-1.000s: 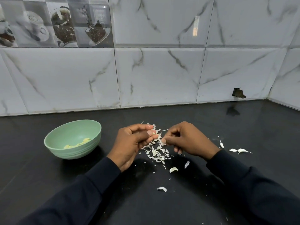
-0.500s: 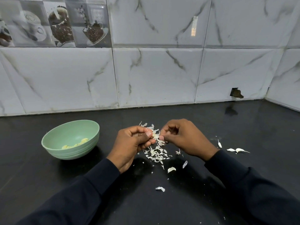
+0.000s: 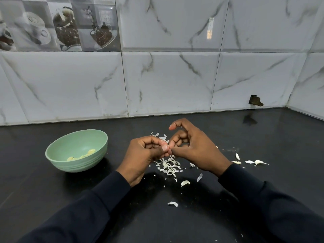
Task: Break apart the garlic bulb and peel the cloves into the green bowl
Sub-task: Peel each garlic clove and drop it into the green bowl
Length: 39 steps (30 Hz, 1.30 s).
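Where your hands meet: garlic clove (image 3: 165,147), largely hidden, axis unclear.
Your left hand (image 3: 140,156): curled, pinching it.
Your right hand (image 3: 194,149): pinching it too, index raised.
Left of both: green bowl (image 3: 78,166).

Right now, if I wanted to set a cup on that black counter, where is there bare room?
Bare counter lies in the far right corner by the tiled wall, and along the wall behind the green bowl. It is crowded under the left hand and right hand, which pinch a garlic clove over the peel pile, with loose scraps trailing right.
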Motion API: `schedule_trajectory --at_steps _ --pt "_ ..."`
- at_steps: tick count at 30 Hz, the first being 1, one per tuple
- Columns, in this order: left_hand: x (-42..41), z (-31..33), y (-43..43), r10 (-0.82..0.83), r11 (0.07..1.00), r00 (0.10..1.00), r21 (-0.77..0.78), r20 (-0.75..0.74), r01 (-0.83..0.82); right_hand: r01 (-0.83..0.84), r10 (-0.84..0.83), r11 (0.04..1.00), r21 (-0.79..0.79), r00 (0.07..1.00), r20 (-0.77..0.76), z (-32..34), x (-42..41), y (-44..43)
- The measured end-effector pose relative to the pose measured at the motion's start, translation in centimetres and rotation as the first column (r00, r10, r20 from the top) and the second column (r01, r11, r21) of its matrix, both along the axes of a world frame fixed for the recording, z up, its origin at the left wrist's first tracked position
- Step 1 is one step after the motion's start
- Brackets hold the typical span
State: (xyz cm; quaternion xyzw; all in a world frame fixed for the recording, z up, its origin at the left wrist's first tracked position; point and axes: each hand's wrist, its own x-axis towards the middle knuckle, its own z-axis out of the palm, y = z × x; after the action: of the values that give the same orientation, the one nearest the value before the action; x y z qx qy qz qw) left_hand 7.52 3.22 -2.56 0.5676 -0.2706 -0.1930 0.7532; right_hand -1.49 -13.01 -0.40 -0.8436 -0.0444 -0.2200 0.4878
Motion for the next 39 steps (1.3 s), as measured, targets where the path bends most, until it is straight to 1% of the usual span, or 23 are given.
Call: schedule_trajectory --at_steps 5,13,17,22,24,27,29,34,39 --pt "0.1 0.1 0.0 0.017 1.0 1.0 -0.016 -0.001 -0.017 0.022 -0.022 1.0 0.008 0.999 0.033 0.1 -0.2 0.3" --pt "-0.2 0.3 0.0 0.09 0.996 0.99 -0.029 0.107 -0.087 0.079 -0.072 0.996 -0.047 0.99 0.121 0.0 -0.1 0.8" --pt "-0.2 0.4 -0.1 0.093 0.995 0.993 -0.055 0.067 -0.089 0.079 -0.071 0.996 -0.047 0.986 0.153 0.0 -0.2 1.2" --pt "-0.2 0.3 -0.2 0.046 0.997 0.998 -0.06 0.039 -0.043 0.057 -0.049 0.997 -0.048 0.987 0.153 -0.1 -0.3 1.4" --pt "-0.2 0.5 -0.1 -0.016 0.996 1.0 -0.086 0.023 0.018 0.04 -0.04 0.999 -0.003 0.988 0.146 -0.1 -0.2 1.3" --pt "-0.4 0.5 -0.2 -0.087 0.99 0.996 -0.114 -0.009 0.085 0.008 -0.022 0.994 0.108 0.991 0.128 0.0 0.0 1.1" --pt "-0.6 0.4 -0.4 -0.093 0.989 0.995 -0.118 -0.029 0.089 0.0 -0.019 0.988 0.154 0.992 0.124 0.0 0.1 0.9" --pt "-0.7 0.3 -0.6 -0.103 0.988 0.987 -0.129 -0.123 0.087 -0.032 0.012 0.981 0.192 0.994 0.106 0.0 0.2 0.6" --pt "-0.3 0.6 -0.1 -0.105 0.983 0.964 -0.175 -0.245 0.062 -0.067 0.052 0.983 0.171 0.994 0.092 -0.1 0.1 0.5"
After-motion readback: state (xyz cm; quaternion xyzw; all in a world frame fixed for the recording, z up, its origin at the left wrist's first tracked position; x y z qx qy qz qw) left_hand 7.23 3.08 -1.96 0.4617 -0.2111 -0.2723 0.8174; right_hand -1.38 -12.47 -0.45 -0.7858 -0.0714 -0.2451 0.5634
